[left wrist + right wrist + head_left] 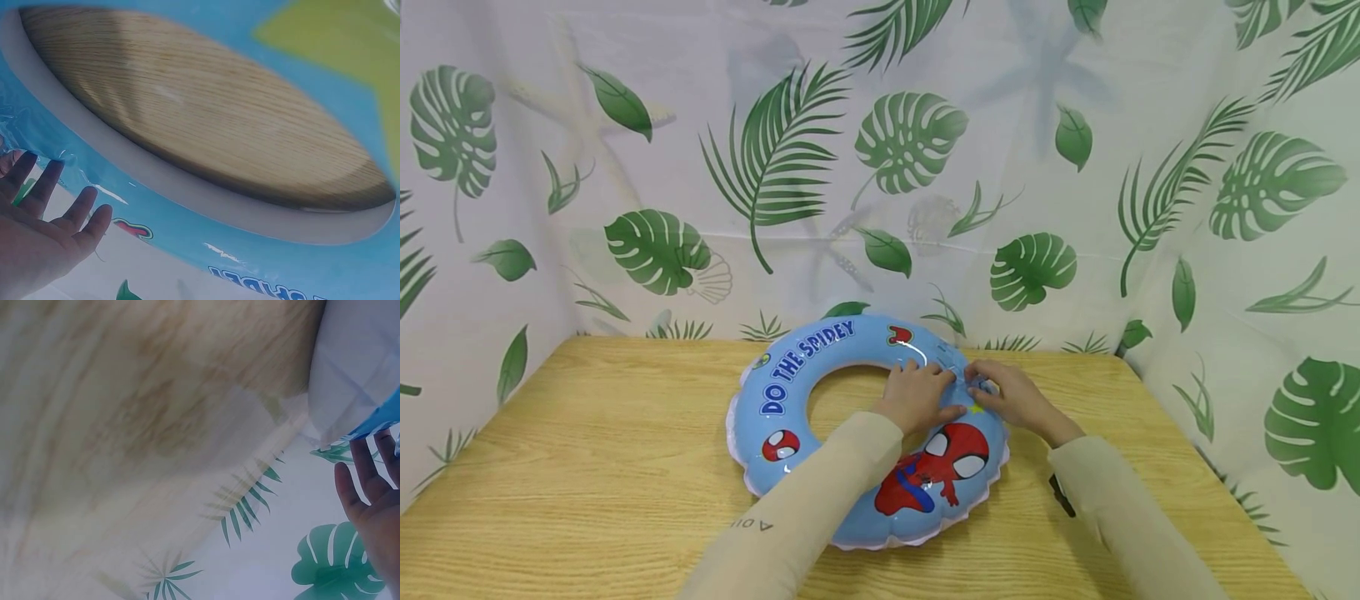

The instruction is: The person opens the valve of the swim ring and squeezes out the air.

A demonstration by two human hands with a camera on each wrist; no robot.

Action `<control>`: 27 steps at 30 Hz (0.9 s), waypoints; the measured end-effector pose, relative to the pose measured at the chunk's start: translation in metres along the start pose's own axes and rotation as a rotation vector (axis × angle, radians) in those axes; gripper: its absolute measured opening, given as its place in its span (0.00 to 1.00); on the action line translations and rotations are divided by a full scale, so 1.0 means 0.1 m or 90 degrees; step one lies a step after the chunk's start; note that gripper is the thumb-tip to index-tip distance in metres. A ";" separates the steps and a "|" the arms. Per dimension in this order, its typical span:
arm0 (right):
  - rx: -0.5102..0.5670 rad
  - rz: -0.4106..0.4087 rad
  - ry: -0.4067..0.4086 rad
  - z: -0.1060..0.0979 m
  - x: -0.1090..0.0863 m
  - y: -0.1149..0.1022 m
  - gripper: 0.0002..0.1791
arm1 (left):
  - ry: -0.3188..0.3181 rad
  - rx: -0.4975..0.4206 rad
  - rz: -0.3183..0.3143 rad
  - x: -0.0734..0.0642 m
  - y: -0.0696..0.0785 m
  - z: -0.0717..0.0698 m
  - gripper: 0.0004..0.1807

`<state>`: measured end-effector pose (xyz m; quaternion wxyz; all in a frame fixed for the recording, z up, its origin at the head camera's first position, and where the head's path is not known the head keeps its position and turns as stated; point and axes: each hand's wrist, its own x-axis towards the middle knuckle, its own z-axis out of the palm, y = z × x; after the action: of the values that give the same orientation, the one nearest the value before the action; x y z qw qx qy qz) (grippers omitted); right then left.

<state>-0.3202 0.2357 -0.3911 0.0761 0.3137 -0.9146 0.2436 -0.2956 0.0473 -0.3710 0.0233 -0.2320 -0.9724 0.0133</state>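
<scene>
A light-blue inflatable swim ring (790, 358) lies on the table, puffed up, with "DO THE SPIDEY" lettering and red masked cartoon figures. My left hand (917, 398) rests on the ring's right side, fingers stretched over its top; the left wrist view shows these fingers (47, 187) spread against the wrinkled vinyl. Facing it, my right hand (1015, 400) pinches the ring's upper right part between thumb and bent fingers, where clear plastic glints. The exact bit pinched is hidden by the fingertips. In the right wrist view, fingers (365, 465) touch the ring's edge.
The wood-grain table (587, 467) extends on both sides of the ring. A white cloth (820, 183) printed with green leaves hangs behind the table and along its sides. Something dark (1062, 497) shows under the right wrist.
</scene>
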 end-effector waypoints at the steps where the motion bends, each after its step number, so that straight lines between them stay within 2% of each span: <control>1: 0.000 0.002 0.000 0.00 0.00 0.00 0.12 | -0.001 0.001 0.000 0.00 0.00 0.00 0.33; 27: -0.013 0.024 -0.019 0.09 -0.02 -0.03 0.12 | 0.000 -0.018 0.010 0.00 -0.03 0.09 0.32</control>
<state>-0.3171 0.2304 -0.3978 0.0612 0.2990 -0.9240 0.2306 -0.2979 0.0442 -0.3799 0.0197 -0.2399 -0.9706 -0.0004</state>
